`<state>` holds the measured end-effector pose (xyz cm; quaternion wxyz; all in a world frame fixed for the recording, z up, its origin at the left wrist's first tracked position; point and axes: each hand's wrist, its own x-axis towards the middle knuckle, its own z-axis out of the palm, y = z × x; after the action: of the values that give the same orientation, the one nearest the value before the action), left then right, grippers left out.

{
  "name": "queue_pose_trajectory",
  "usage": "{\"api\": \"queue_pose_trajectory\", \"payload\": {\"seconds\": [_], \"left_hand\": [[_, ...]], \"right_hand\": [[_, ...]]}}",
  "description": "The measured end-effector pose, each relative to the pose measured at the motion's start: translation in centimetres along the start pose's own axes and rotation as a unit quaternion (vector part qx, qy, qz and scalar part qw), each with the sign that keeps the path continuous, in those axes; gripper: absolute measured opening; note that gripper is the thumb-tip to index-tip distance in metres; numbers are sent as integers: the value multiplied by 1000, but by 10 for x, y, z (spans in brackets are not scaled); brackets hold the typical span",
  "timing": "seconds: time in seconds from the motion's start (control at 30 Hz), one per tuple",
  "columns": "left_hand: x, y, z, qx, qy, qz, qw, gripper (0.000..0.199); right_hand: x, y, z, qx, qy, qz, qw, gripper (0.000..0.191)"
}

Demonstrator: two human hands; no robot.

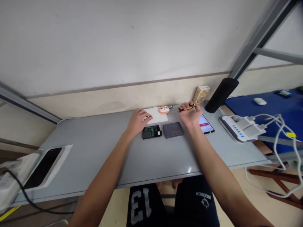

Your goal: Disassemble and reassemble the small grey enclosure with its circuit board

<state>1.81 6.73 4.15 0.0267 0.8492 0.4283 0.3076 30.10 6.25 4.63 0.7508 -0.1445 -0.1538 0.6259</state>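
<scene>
My right hand (190, 115) is wrapped round a yellow and black screwdriver (187, 107), whose thin shaft points left. My left hand (138, 121) is at the left edge of a white sheet (155, 115), its fingertips close together; anything between them is too small to make out. Below the sheet lies an opened black case with a green circuit board (151, 131). A dark grey cover (173, 130) lies flat just right of it. An orange and white animal-faced item (164, 109) rests on the sheet's right part.
A tablet or phone (205, 124) with a lit screen lies beside my right wrist. Behind it stand a small box (201, 94) and a black cylinder (221, 95). A power strip (239, 128) with white cables is at right. A dark phone (44, 167) lies at left.
</scene>
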Motion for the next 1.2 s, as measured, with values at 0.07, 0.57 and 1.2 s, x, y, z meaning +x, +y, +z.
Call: {"api": "queue_pose_trajectory", "payload": {"seconds": [0.07, 0.57, 1.2], "left_hand": [[19, -1, 16, 2, -46, 4, 999, 17], [-21, 20, -1, -103, -119, -66, 985, 46], [-59, 36, 15, -135, -120, -84, 980, 73]], "right_hand": [[4, -6, -6, -52, 12, -29, 998, 20], [-15, -10, 26, -317, -65, -164, 932, 35], [-30, -5, 8, -843, -215, 116, 480, 29]]}}
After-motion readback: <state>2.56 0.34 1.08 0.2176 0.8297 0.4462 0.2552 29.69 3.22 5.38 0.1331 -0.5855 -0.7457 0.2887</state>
